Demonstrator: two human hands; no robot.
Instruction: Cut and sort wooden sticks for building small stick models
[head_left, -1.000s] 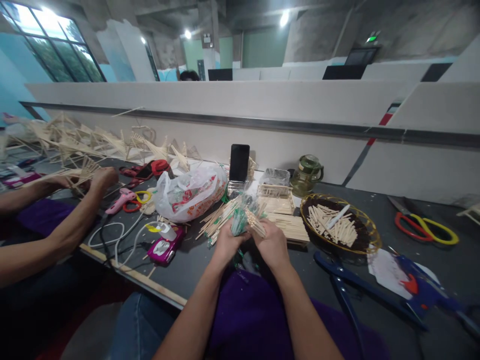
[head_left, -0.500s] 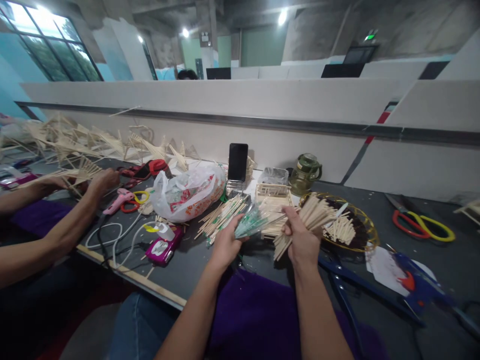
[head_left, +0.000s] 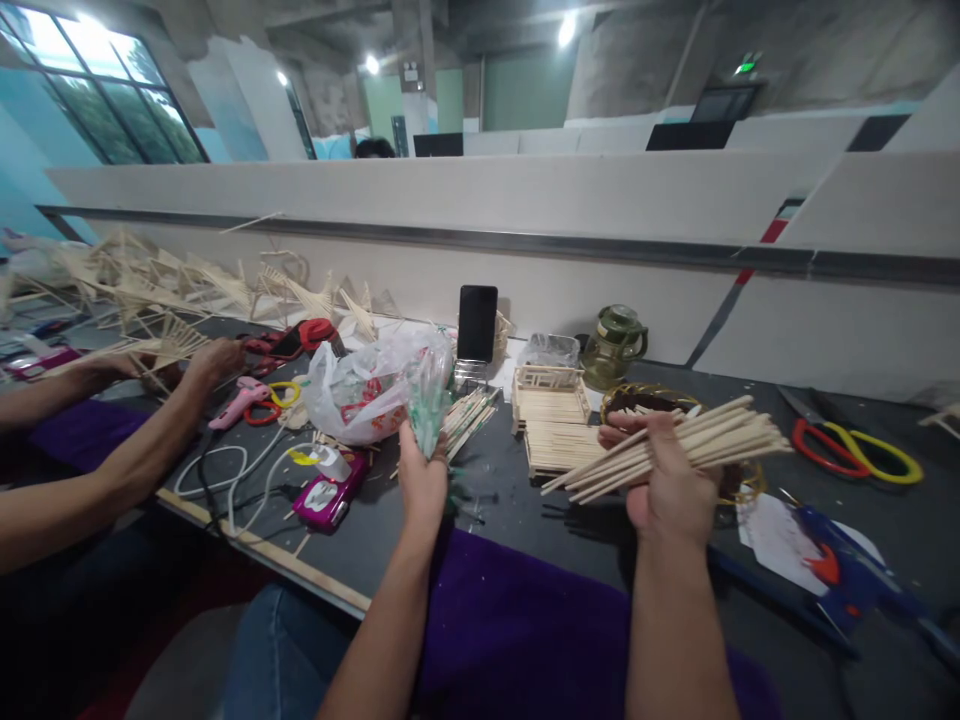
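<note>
My left hand (head_left: 421, 485) is closed around a crumpled clear plastic wrapper (head_left: 427, 400) with green print, which stands up from the fist. Behind it lie loose wooden sticks with wrapping (head_left: 471, 418) on the table. A bundle of wooden sticks (head_left: 724, 437) rests across my right hand (head_left: 675, 500), gripped by the thumb, its ends fanning out on both sides. Under and behind that hand is a golden-rimmed basket (head_left: 752, 492), mostly covered. A small stick-built model (head_left: 551, 402) stands between my hands at the back, with a flat stick panel (head_left: 559, 445) in front.
White plastic bag (head_left: 352, 395), pink glue gun (head_left: 238, 402) and purple power strip (head_left: 330, 495) lie left. A phone (head_left: 477, 322) and green jug (head_left: 611, 345) stand behind. Scissors (head_left: 874, 455) and a blue glue gun (head_left: 847, 570) lie right. A co-worker's hands (head_left: 214, 365) hold stickwork.
My hands have moved apart. The left has carried the wrapper left and turned it upright; the right has moved right with the stick bundle, now lying nearly level over the basket.
</note>
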